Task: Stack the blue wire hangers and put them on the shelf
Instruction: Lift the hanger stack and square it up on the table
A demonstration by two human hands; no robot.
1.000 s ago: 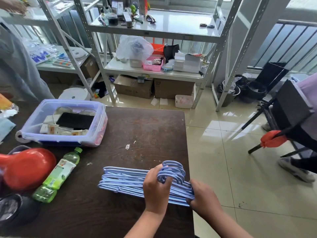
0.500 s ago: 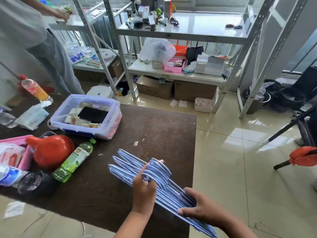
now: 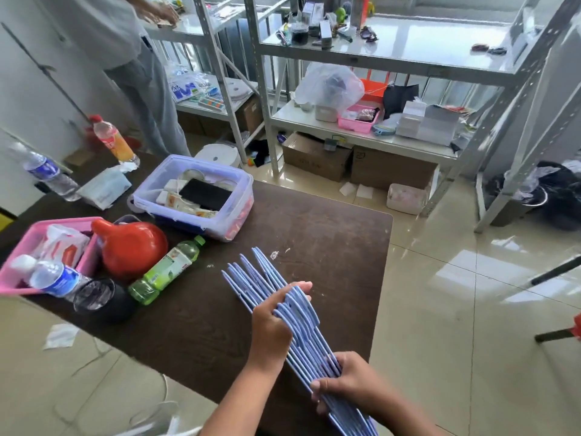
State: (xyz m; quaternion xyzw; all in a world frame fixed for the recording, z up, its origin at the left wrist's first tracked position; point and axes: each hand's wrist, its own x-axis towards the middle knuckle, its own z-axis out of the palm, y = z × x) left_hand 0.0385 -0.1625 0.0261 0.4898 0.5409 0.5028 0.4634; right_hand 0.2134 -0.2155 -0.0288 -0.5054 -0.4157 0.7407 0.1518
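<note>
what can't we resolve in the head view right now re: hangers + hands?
- Blue wire hangers: exact count unclear; wires overlap and blur. Near end cut off by the bottom edge.
- Hanger hooks: partly covered by the left hand.
- Right hand: its fingers wrap the bundle, hiding it there.
- Whether the bundle touches the table: cannot tell.
- Small items on the top shelf: too small to identify.

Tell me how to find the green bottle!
Look at the dark brown table. Left of the blue wire hangers, beside the red jug, a green bottle lies on its side. The other bottles are clear or orange.
</note>
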